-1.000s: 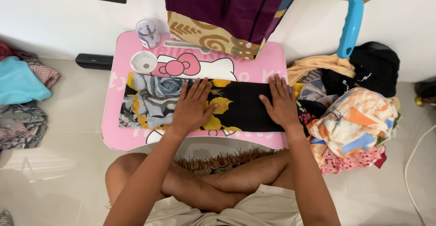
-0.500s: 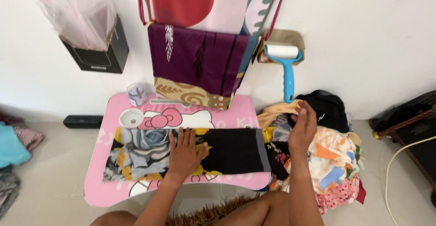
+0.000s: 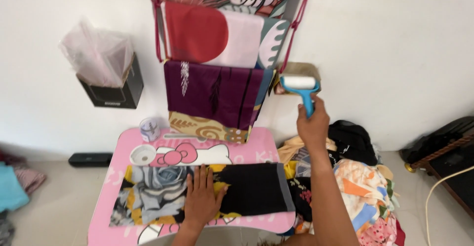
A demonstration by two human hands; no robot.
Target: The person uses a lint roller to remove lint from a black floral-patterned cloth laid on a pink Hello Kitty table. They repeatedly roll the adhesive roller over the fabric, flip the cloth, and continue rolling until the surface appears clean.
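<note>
The right hand (image 3: 313, 125) is raised near the wall, its grip clamped around the blue handle of a lint roller (image 3: 301, 90); the white roll sits just above the fingers, in front of a small cardboard box (image 3: 302, 70) fixed to the wall. To the left of this grip hang folded fabrics (image 3: 217, 58) in a pink-strapped hanging rack, their right edge just beside the roller. To the right of the grip the wall is bare and open. Below the grip lies a heap of mixed clothes (image 3: 363, 186) on the floor, with a black piece on top near the wrist.

The left hand (image 3: 201, 196) lies flat, fingers spread apart and gripping nothing, pressing on a folded patterned cloth (image 3: 158, 189) spread on a pink counter (image 3: 256, 142). The cloth shows a grey rose on yellow to the left of the hand and a plain black part to its right, whose right edge ends just short of the counter's right rim. Beyond the fingertips a strip of bare pink surface remains, with a small clear cup (image 3: 149, 129) and a white tape roll (image 3: 143, 154) towards the far left corner. Up on the wall, left of that hand, a black holder (image 3: 111, 90) carries clear plastic bags. A black bar (image 3: 90, 159) lies on the floor at the wall.
</note>
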